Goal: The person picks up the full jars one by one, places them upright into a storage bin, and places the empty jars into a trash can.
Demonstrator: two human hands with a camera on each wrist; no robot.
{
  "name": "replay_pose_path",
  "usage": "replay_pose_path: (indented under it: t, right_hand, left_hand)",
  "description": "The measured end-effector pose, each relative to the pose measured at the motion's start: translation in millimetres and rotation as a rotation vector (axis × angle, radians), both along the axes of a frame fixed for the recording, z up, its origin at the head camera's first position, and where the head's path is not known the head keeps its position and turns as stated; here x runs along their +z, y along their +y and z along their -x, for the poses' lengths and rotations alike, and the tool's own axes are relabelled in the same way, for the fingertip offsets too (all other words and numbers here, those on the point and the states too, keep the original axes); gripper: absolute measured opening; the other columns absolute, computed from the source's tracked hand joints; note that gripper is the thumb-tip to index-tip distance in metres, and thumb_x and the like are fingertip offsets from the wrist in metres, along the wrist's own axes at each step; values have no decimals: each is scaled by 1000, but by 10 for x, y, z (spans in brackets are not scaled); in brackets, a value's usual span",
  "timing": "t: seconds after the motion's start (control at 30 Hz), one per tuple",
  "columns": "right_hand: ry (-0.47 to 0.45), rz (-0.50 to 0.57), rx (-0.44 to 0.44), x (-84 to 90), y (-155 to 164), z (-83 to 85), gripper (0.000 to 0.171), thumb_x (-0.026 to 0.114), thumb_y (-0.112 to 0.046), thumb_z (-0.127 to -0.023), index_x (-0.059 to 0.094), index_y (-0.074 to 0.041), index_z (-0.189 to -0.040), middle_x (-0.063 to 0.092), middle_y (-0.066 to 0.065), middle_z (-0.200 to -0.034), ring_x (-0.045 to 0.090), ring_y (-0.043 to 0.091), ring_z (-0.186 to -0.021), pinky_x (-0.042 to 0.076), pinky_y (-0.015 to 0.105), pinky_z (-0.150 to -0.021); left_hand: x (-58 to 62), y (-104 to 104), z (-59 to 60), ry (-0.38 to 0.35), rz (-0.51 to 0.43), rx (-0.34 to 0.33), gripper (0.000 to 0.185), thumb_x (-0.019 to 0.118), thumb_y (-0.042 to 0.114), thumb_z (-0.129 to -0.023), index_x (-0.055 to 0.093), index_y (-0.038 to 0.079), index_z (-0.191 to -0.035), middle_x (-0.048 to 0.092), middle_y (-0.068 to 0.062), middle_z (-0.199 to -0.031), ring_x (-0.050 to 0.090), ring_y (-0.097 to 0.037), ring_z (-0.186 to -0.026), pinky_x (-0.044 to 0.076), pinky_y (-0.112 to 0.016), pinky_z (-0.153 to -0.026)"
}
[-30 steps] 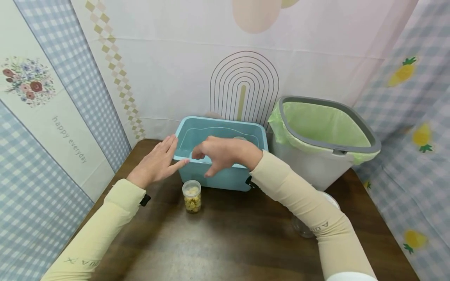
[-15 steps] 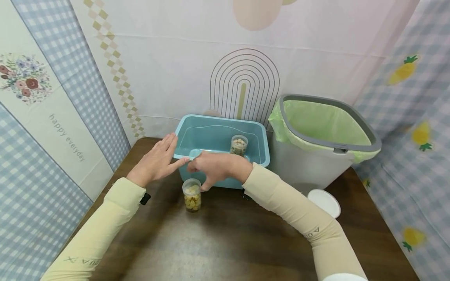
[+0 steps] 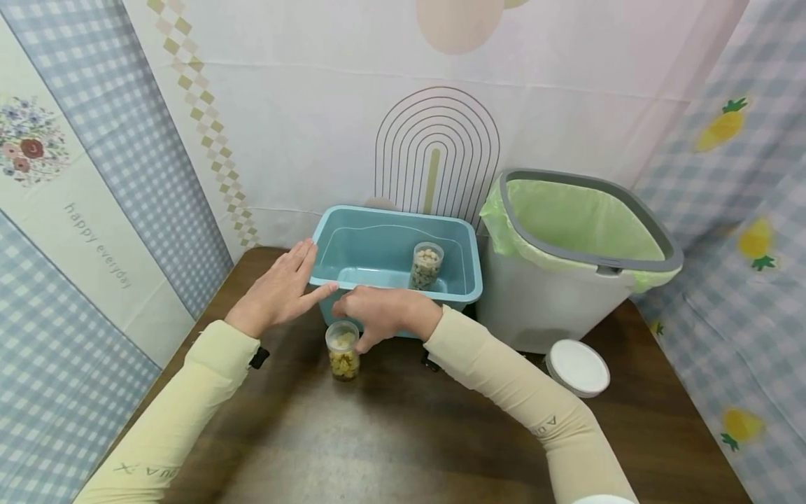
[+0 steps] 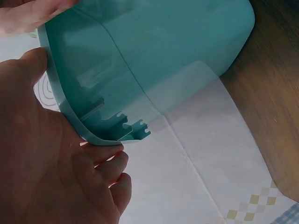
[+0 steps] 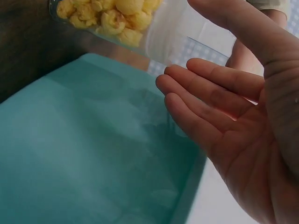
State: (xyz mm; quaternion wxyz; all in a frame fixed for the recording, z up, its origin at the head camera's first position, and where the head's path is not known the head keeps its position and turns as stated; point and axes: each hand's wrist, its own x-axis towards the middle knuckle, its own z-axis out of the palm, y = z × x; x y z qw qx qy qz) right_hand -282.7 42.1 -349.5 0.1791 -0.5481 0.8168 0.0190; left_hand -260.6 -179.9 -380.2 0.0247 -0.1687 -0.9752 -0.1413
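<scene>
"Why is your left hand [image 3: 273,294] by the blue tub [image 3: 403,213]?"

"My fingers lie straight at its corner, perhaps to steady it; I can't tell how firmly they touch."

"And your right hand [image 3: 380,315]?"

"I've thumb and fingers apart beside the jar of yellow bits [image 3: 343,362], gripping nothing that I can see. That spread seems suited to its width."

"Where's the jar?"

"Upright on the table [image 3: 390,434], just in front of the tub. Standing probably suits its loose contents."
</scene>
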Motion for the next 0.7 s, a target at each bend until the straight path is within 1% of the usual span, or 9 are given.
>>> replay_pose_path:
  t: [0.07,0.13,0.2,0.27,0.37,0.5,0.57,0.7]
  right_hand:
    - [5,11,3,-52,-14,1,60,83,-30,-93,61,-7,-144,67,6,-143,65,19,-129,54,33,-110]
    - [15,35,17,-99,-25,3,55,84,-31,-92,65,-7,-138,70,4,-134,68,16,-119,56,31,-103]
    - [29,63,33,-140,-33,7,51,85,-31,-91,67,-7,-133,72,2,-126,68,14,-109,57,30,-96]
    - [55,83,44,-171,-41,7,51,86,-34,-90,69,-8,-130,73,1,-123,68,13,-104,57,29,-93]
    - [80,98,42,-228,-57,13,52,87,-36,-89,70,-9,-129,74,0,-122,67,10,-102,57,27,-91]
    - [66,111,36,-296,-88,17,52,87,-35,-89,70,-8,-129,73,1,-123,68,11,-105,58,26,-93]
    - [57,113,32,-312,-103,18,51,87,-33,-89,70,-7,-130,73,2,-123,68,11,-107,59,26,-94]
    - [68,109,29,-308,-120,16,52,87,-33,-89,70,-7,-131,73,2,-125,68,12,-110,59,27,-97]
  left_hand:
    - [-6,-2,-2,0,1,-1,94,46,57,-110,11,-9,-166,9,-29,-176,11,-44,-165,14,-60,-134]
    - [-9,-2,-3,-2,3,0,93,45,57,-110,11,-9,-166,9,-28,-176,10,-44,-165,14,-60,-134]
    - [-9,0,-2,-2,4,2,93,45,57,-110,11,-10,-166,9,-28,-176,11,-44,-165,14,-60,-134]
    - [-6,1,-4,1,3,1,93,45,57,-110,12,-10,-166,9,-28,-176,11,-44,-165,14,-60,-134]
    - [-5,-3,-5,2,1,0,93,46,57,-110,12,-10,-166,9,-29,-176,11,-44,-165,14,-60,-134]
    - [-7,-12,-12,0,0,1,93,46,57,-110,11,-10,-166,9,-28,-176,11,-44,-165,14,-60,-134]
    - [-5,-12,-14,3,-2,0,93,46,56,-110,12,-10,-166,9,-28,-176,11,-44,-165,14,-61,-134]
    - [1,-5,-16,10,-4,-2,93,46,56,-110,13,-10,-166,11,-29,-175,12,-44,-165,15,-61,-134]
